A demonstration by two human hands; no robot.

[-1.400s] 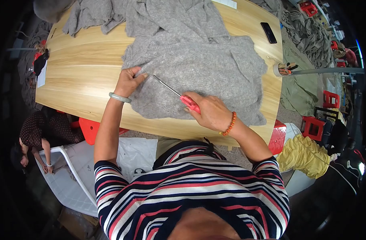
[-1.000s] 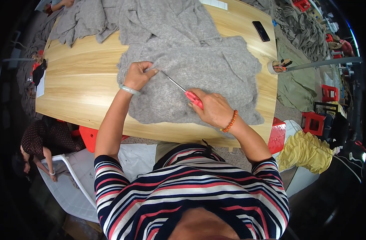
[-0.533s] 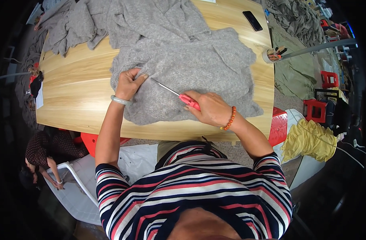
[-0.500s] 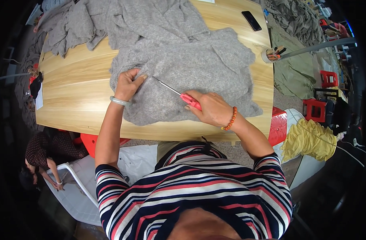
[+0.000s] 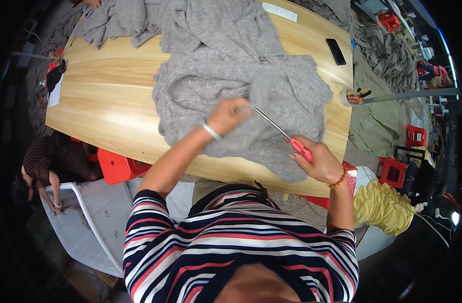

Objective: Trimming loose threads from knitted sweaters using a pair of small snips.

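Note:
A grey knit garment (image 5: pixel 296 118) lies rumpled on the table, part of it lifted and blurred near my left hand. My left hand (image 5: pixel 227 119) is closed on the knit at its middle, smeared by motion. In my right hand (image 5: pixel 319 160) is a tool (image 5: pixel 301 149) with a pink-red handle and a long thin metal shaft. Fingers wrap round the handle. The shaft points up and left, and its tip is close to my left fingertips; whether it is in the knit I cannot tell.
More grey knitwear (image 5: pixel 218 28) covers the far side of the wooden table (image 5: pixel 104 101). A black phone (image 5: pixel 336 51) and a cup of pens and tools (image 5: pixel 350 97) stand along the right edge. Red stools (image 5: pixel 121 166) flank me. At lower left a person (image 5: pixel 41 161) bends over a white bin (image 5: pixel 87 237).
Both hands have moved right, the left one pulling up a part of the knit. The tool has moved right with my right hand. The whole view has also shifted.

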